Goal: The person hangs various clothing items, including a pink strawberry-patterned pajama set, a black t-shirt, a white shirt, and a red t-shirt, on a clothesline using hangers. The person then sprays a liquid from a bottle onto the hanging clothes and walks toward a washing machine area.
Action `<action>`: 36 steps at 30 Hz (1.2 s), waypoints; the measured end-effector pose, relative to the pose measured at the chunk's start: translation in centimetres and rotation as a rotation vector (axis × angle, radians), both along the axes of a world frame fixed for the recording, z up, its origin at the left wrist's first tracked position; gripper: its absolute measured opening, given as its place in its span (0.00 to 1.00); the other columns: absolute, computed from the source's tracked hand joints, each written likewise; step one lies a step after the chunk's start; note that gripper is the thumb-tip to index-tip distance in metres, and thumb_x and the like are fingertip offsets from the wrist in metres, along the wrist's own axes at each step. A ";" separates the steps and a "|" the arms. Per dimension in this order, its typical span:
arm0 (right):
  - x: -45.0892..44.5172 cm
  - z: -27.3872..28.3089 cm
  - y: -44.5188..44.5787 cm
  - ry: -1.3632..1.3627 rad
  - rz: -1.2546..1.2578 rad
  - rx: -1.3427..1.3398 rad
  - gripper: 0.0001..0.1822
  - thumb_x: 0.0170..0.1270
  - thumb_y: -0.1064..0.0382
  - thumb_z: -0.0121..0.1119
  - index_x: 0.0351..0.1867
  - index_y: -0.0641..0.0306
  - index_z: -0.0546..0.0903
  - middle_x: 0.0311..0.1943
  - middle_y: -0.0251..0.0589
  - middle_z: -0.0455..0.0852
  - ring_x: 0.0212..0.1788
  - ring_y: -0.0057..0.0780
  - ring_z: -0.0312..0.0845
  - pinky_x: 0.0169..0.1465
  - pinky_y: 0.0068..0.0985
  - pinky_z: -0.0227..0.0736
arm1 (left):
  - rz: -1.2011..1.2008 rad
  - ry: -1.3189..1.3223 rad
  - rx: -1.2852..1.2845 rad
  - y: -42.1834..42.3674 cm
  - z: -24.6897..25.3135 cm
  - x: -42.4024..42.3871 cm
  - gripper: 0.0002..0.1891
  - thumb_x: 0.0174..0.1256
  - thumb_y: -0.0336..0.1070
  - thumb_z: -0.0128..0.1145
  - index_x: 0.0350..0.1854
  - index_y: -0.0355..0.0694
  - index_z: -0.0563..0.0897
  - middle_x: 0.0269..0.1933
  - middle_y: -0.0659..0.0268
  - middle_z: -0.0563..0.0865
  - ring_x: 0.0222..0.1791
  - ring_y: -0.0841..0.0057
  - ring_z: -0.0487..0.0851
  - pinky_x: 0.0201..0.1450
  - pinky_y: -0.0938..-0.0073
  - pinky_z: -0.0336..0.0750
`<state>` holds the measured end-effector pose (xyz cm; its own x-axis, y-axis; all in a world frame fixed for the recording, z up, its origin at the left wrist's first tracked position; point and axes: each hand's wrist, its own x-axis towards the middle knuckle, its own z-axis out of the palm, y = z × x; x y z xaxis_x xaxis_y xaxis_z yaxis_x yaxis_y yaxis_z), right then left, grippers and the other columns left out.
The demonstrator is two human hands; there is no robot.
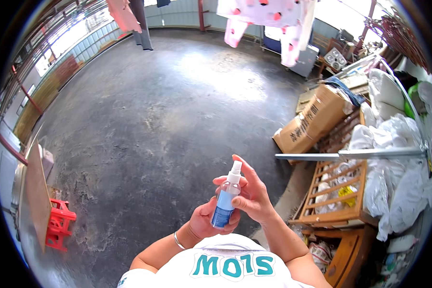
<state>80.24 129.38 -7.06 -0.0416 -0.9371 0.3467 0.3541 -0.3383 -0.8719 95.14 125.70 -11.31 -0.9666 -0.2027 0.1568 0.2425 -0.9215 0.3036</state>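
Note:
A small clear spray bottle [226,201] with a white pump top and a blue printed label is held in front of my chest, tilted slightly. Around its lower part my left hand [205,217] is closed, with fingers wrapped behind the base. My right hand [253,199] touches the bottle's upper side, its thumb on the label and one finger raised beside the spray nozzle [234,171]. Part of the right fingers is hidden behind the bottle. A silver bangle [179,241] circles my left wrist.
Dark concrete floor [129,126] spreads ahead. To the right are a cardboard box [315,117], a wooden slatted crib [331,216], a metal bar [309,156] and white plastic bags [388,180]. Red plastic stools [59,225] stand at left by a board [37,198]. Clothes [262,16] hang at the back.

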 end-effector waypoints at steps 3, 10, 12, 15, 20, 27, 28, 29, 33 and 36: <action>1.1 -0.1 -6.6 -0.021 0.142 -0.011 0.51 0.51 0.52 0.69 0.70 0.61 0.49 0.47 0.52 0.79 0.47 0.32 0.79 0.50 0.30 0.75 | 0.084 0.012 0.081 -5.0 0.2 1.0 0.30 0.66 0.65 0.38 0.57 0.44 0.66 0.30 0.62 0.75 0.20 0.80 0.73 0.19 0.86 0.66; -0.2 -1.3 -22.6 0.383 -0.083 0.073 0.51 0.45 0.52 0.74 0.68 0.61 0.56 0.36 0.36 0.77 0.39 0.19 0.72 0.44 0.19 0.70 | 0.619 -0.432 -0.448 -18.4 -0.7 0.3 0.28 0.64 0.56 0.50 0.59 0.43 0.60 0.35 0.65 0.76 0.31 0.81 0.76 0.28 0.86 0.71; -0.8 -1.5 -28.3 0.407 -0.071 0.092 0.51 0.43 0.51 0.75 0.67 0.61 0.58 0.35 0.34 0.76 0.39 0.18 0.71 0.43 0.19 0.69 | 0.716 -0.438 -0.453 -23.3 -1.6 -0.2 0.24 0.64 0.46 0.56 0.57 0.42 0.63 0.39 0.65 0.78 0.33 0.81 0.77 0.31 0.83 0.74; -1.4 -1.7 -37.2 0.327 0.048 0.029 0.50 0.46 0.51 0.73 0.68 0.59 0.55 0.39 0.37 0.76 0.40 0.20 0.72 0.45 0.20 0.70 | 0.635 -0.322 -0.042 -30.8 -1.1 -1.4 0.23 0.65 0.45 0.55 0.57 0.42 0.64 0.42 0.63 0.79 0.37 0.79 0.80 0.34 0.82 0.77; -2.1 0.4 -50.8 -0.150 0.583 0.040 0.48 0.55 0.53 0.66 0.71 0.52 0.46 0.47 0.47 0.76 0.45 0.32 0.77 0.46 0.31 0.76 | 0.676 -0.160 0.102 -42.0 -1.6 -3.3 0.27 0.61 0.59 0.54 0.54 0.43 0.72 0.43 0.60 0.79 0.34 0.79 0.81 0.32 0.82 0.78; -4.5 -1.5 -67.9 0.067 0.370 0.054 0.47 0.57 0.61 0.65 0.71 0.55 0.45 0.43 0.47 0.77 0.41 0.33 0.80 0.42 0.31 0.78 | 0.736 -0.193 -0.065 -59.5 -1.6 -5.5 0.26 0.66 0.51 0.50 0.61 0.45 0.62 0.43 0.59 0.79 0.33 0.78 0.80 0.33 0.79 0.78; -5.0 -1.8 -70.3 0.161 0.284 0.054 0.46 0.57 0.62 0.65 0.71 0.56 0.46 0.42 0.46 0.78 0.40 0.33 0.80 0.42 0.30 0.78 | 0.759 -0.270 -0.126 -62.1 -2.4 -6.0 0.26 0.67 0.50 0.50 0.62 0.46 0.60 0.43 0.59 0.79 0.33 0.78 0.80 0.34 0.78 0.78; -5.7 -2.0 -72.8 0.254 0.192 0.056 0.46 0.56 0.62 0.65 0.70 0.57 0.47 0.41 0.45 0.78 0.39 0.32 0.80 0.41 0.30 0.78 | 0.777 -0.346 -0.187 -64.9 -3.0 -6.6 0.26 0.68 0.48 0.50 0.63 0.47 0.59 0.43 0.59 0.79 0.34 0.77 0.80 0.35 0.77 0.78; -8.4 -2.2 -83.2 0.318 0.022 -0.071 0.45 0.55 0.62 0.67 0.69 0.60 0.50 0.39 0.43 0.78 0.35 0.30 0.80 0.35 0.27 0.78 | 0.461 -0.162 -0.035 -77.5 -2.6 -9.4 0.29 0.62 0.53 0.56 0.60 0.46 0.63 0.42 0.65 0.77 0.33 0.77 0.78 0.30 0.78 0.74; -11.3 -0.6 -90.2 0.051 0.111 -0.124 0.47 0.55 0.59 0.67 0.69 0.52 0.46 0.38 0.46 0.77 0.34 0.32 0.80 0.34 0.27 0.77 | 0.173 -0.024 -0.048 -86.4 -1.7 -12.7 0.31 0.60 0.60 0.54 0.60 0.47 0.65 0.37 0.62 0.76 0.25 0.78 0.74 0.25 0.80 0.70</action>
